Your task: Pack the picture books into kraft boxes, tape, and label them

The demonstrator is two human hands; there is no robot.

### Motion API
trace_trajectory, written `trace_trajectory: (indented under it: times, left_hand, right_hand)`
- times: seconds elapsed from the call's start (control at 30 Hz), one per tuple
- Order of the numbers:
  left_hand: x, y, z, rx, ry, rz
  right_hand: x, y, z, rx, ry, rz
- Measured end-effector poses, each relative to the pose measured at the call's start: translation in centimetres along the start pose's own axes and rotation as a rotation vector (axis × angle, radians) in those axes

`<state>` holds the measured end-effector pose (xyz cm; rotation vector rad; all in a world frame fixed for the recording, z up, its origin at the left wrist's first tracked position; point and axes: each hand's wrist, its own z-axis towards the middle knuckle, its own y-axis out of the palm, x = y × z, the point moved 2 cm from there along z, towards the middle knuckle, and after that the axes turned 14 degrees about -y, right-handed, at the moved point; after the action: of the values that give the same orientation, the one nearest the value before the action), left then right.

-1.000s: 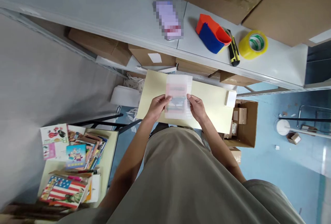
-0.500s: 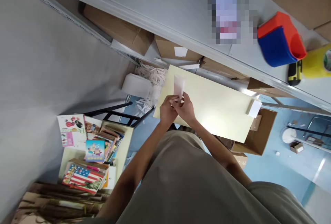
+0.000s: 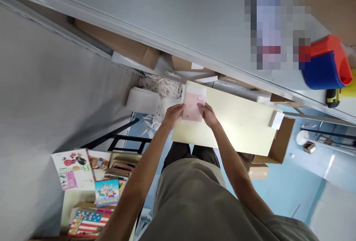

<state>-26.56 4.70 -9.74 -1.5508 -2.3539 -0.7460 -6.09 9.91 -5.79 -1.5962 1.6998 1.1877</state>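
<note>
A small pink booklet in a translucent white bag (image 3: 193, 105) is held flat above the left end of a pale yellow board (image 3: 239, 124). My left hand (image 3: 172, 114) grips its left edge. My right hand (image 3: 208, 114) pinches its right edge. The bag's white top flap sticks out past the pink cover, toward the shelf.
A grey shelf (image 3: 155, 22) runs across the top, with a red and blue tape dispenser (image 3: 325, 66) and a yellow utility knife (image 3: 332, 98) at the right. Stacked picture books (image 3: 91, 189) lie lower left. Cardboard boxes (image 3: 275, 148) and paper scraps (image 3: 161, 85) sit below the board.
The bagged booklet has gone from edge-on between my close-set hands to flat, pink side up. My hands have spread to its two edges. The view shifted left.
</note>
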Motion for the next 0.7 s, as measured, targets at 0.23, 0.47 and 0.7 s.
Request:
trace_trajectory:
  times: [0.23,0.47,0.7]
  left_hand:
    - [0.8,1.8,5.4,0.485,0.119,0.439]
    - [1.0,2.8,4.6,0.498,0.187,0.618]
    - [-2.2,2.7,-3.6,0.541,0.396,0.319]
  right_hand:
    - [4.5,-3.4,4.4,0.178,-0.010,-0.220]
    - [3.5,-5.0,2.9,0.236,-0.095,-0.387]
    - [-0.2,-5.9,-2.7,0.109,-0.135,-0.330]
